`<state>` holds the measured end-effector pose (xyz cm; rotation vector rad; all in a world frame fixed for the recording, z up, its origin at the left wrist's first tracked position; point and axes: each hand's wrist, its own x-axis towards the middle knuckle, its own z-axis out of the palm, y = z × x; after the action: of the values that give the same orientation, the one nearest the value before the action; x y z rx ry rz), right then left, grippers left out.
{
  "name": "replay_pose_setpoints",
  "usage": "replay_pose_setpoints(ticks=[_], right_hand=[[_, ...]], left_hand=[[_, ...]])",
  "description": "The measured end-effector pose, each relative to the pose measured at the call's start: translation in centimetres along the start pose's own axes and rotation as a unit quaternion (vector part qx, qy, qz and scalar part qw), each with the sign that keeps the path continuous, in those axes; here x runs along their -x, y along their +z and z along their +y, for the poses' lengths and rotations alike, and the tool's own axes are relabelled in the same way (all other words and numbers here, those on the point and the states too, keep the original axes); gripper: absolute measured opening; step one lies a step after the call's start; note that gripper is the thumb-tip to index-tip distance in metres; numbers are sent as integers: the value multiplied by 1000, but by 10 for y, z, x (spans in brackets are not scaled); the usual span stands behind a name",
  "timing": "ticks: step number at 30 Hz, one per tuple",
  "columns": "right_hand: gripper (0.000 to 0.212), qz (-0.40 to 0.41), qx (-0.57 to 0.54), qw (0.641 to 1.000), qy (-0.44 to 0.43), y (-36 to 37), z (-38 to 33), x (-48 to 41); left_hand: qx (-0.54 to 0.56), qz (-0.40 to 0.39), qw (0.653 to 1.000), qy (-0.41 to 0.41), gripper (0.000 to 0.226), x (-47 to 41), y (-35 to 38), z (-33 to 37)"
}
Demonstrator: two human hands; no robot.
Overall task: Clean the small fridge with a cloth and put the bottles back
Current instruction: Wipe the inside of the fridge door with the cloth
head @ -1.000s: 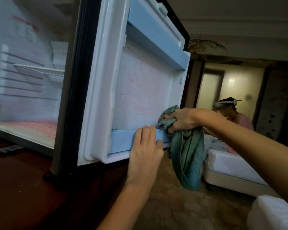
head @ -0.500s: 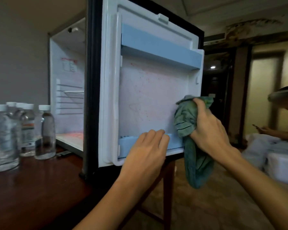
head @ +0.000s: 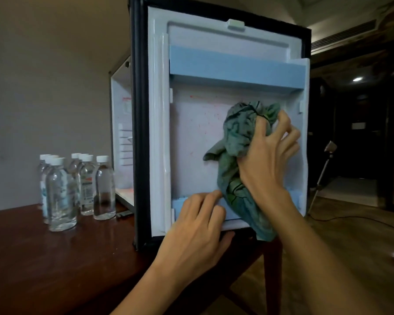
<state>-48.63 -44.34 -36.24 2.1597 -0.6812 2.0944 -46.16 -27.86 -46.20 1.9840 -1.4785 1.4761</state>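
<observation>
Cloth [head: 239, 137] looks soft, limp, best held bunched as the right hand [head: 266, 169] grips it; left hand [head: 196, 230] clasps door rail [head: 179, 204].

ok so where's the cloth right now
In the head view, the green cloth is bunched in the right hand against the inside of the open fridge door, right of centre, below the upper blue shelf.

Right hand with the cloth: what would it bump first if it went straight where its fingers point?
Probably the upper blue shelf on the fridge door. The right hand, gripping the cloth, points upward, and nothing shows between, though depth is hard to judge.
</observation>
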Motion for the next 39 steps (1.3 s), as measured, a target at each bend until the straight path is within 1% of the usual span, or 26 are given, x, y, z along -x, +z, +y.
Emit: replay_pose_setpoints(ticks=[1, 3, 5, 7, 8, 9, 11, 13, 15, 17, 18, 20, 22, 23, 24, 26, 28, 29, 32, 34, 35, 36, 38, 39], right_hand=[[53, -8, -2, 1000, -12, -2, 4, 4], [71, -60, -44, 997, -32, -7, 9, 16], [87, -121, -97, 985, -69, -12, 12, 30], [88, -161, -161, 966, -120, -19, 13, 41], [89, -168, -192, 957, -142, -22, 13, 44], [92, -166, -212, 949, -166, -23, 11, 45], [95, -154, -211, 938, -228, -22, 1, 39], [88, -135, -188, 928, -294, -15, -11, 24], [75, -101, -166, 921, -338, -7, -19, 10], [69, -71, -149, 932, -324, -2, -21, 1], [71, -60, -144, 944, -292, 0, -19, -2], [84, -45, -140, 970, -194, 1, -9, -4], [92, -46, -159, 979, -119, 0, 8, -3], [91, -64, -175, 976, -111, -2, 15, 1], [87, -90, -195, 969, -123, -5, 18, 7], [69, -133, -244, 944, -181, -10, 10, 24], [56, -149, -272, 924, -226, -9, -11, 32], [55, -143, -273, 922, -236, -7, -22, 30], [66, -91, -240, 934, -250, -1, -48, 11], [60, -56, -186, 942, -275, 1, -55, 4], [63, -50, -155, 946, -282, 1, -55, 1], [72, -56, -128, 949, -282, 1, -55, -1], [86, -70, -103, 960, -249, 1, -51, -8], [87, -67, -103, 969, -213, 0, -47, -12]], left_hand=[[-12, -1, 1000, 7, 32, 0, 0, 0], [-29, -4, 999, 19, 36, 1, -1, -1], [-43, 1, 999, 26, 37, 2, -2, -5], [-48, 19, 998, 28, 36, 2, -2, -8], [-48, 31, 998, 29, 36, 2, -1, -8], [-51, 43, 997, 31, 35, 2, 0, -8], [-55, 60, 996, 35, 34, 2, 1, -7], [-51, 65, 996, 35, 36, 2, 1, -7], [-44, 62, 997, 32, 36, 2, 1, -9], [-39, 60, 997, 28, 32, 4, 2, -9], [-36, 58, 997, 26, 30, 4, 2, -10], [-31, 54, 998, 23, 27, 4, 2, -10], [-26, 51, 998, 21, 25, 4, 1, -10], [-25, 53, 998, 24, 24, 5, 2, -11], [-27, 55, 998, 29, 23, 4, 2, -11], [-33, 67, 997, 33, 23, 4, 5, -12], [-41, 84, 995, 31, 25, 4, 6, -12], [-41, 87, 995, 32, 25, 4, 7, -12], [-33, 82, 996, 29, 24, 5, 11, -11], [-33, 77, 996, 26, 25, 5, 12, -11], [-29, 76, 996, 26, 25, 5, 12, -11], [-24, 74, 997, 26, 26, 4, 11, -11], [-16, 68, 997, 24, 27, 5, 8, -11], [-11, 64, 998, 22, 27, 4, 7, -12]])
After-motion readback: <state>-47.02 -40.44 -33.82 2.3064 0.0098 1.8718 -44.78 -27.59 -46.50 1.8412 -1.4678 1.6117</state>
